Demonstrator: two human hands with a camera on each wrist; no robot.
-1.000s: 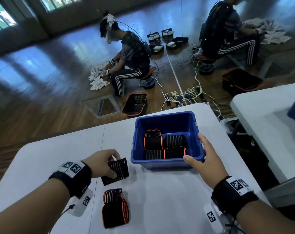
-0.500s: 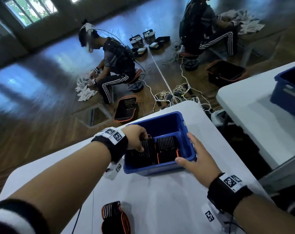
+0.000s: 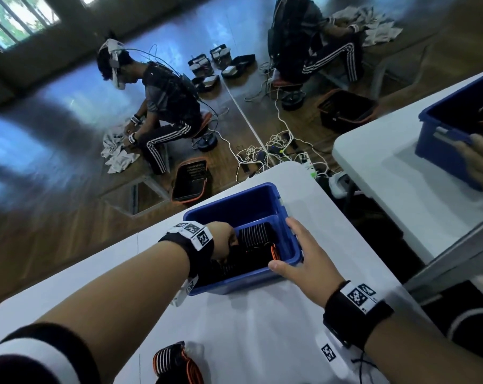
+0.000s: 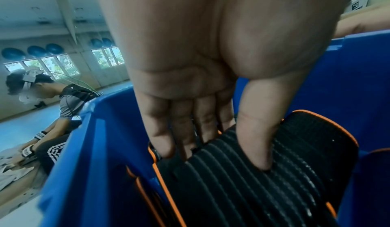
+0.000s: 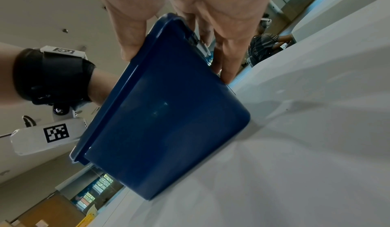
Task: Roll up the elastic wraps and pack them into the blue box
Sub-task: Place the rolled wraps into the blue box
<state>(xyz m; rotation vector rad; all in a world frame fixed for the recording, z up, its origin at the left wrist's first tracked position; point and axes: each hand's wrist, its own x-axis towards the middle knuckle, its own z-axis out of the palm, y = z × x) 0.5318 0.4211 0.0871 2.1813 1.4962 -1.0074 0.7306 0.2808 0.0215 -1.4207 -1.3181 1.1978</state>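
Here a roll (image 4: 242, 172) is being pinched into the box (image 3: 262, 200) by the left hand (image 3: 223, 239); the rim is being gripped steady by the right hand (image 3: 304, 261).

Left hand (image 3: 223, 239) inside blue box (image 3: 265, 200), right hand (image 3: 304, 261) gripping its rim

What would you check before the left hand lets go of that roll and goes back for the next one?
1. Roll inside the blue box: ok; the left hand pinches a rolled wrap below the rim.
2. Roll stays wound: ok so far, with thumb and fingers on both sides.
3. Roll seated on the bottom: cannot tell, the hand hides it.
4. Box steadied: ok; the right hand grips its near corner, thumb over the rim.
5. Next wrap within reach: ok; another wrap lies on the white table near the person.
6. Room left in the box: ok, the far end looks bare.
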